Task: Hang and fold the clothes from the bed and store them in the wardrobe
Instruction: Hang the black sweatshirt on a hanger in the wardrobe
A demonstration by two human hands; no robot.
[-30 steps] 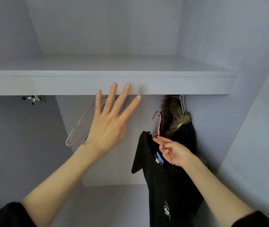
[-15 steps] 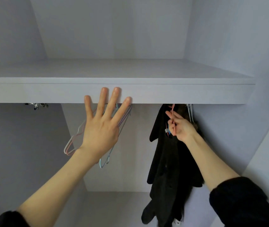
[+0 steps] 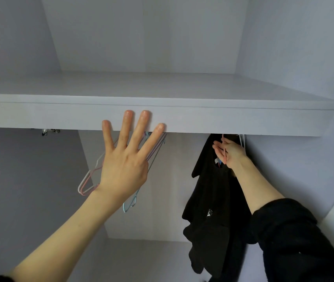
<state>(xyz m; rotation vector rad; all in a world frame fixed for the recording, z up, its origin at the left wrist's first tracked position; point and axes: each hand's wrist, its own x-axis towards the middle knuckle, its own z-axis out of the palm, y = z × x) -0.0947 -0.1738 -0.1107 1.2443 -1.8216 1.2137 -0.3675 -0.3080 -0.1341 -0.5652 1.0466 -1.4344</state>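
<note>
While the left hand (image 3: 124,169) spread flat, 4 fingers against the shelf (image 3: 243,121), the right hand (image 3: 230,152) pinched the pink hanger (image 3: 224,153) carrying the black garment (image 3: 209,200) under it.

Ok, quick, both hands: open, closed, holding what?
Left hand: open, fingers spread near the shelf edge, holding nothing.
Right hand: closed on the pink hanger carrying the black garment.

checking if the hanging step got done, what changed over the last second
The right hand, gripping the pink hanger with the black garment, rose from mid-height to just under the shelf; the hook's top is hidden there. The left hand moved up, open fingertips now over the shelf's front edge. The empty hangers stayed hanging.
</note>
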